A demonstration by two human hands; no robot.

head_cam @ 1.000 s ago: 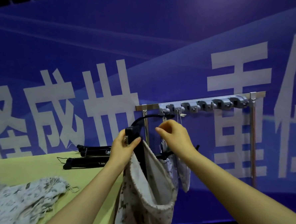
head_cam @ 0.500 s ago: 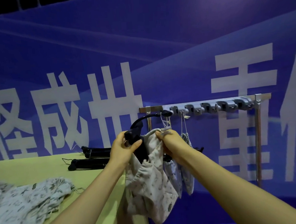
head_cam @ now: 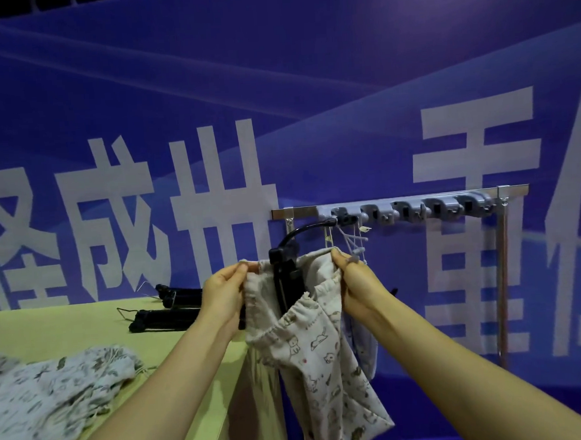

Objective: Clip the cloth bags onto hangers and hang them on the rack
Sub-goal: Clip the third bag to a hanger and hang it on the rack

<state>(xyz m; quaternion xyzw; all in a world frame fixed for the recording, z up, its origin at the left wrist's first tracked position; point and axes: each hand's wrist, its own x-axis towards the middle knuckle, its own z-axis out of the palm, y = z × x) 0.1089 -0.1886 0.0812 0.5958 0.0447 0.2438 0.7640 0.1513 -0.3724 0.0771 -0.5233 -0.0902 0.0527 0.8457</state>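
At the rack's (head_cam: 397, 210) left end, one hanger (head_cam: 287, 274) already hooks on; our left hand (head_cam: 224, 293) and right hand (head_cam: 355, 278) pinch the top corners of its cloth bag (head_cam: 319, 350), fingers closed; another bag (head_cam: 363, 344) hangs behind; on the bench (head_cam: 68, 328) more bags (head_cam: 51, 394) and spare hangers (head_cam: 166, 319) wait, so we judge the job partly done.
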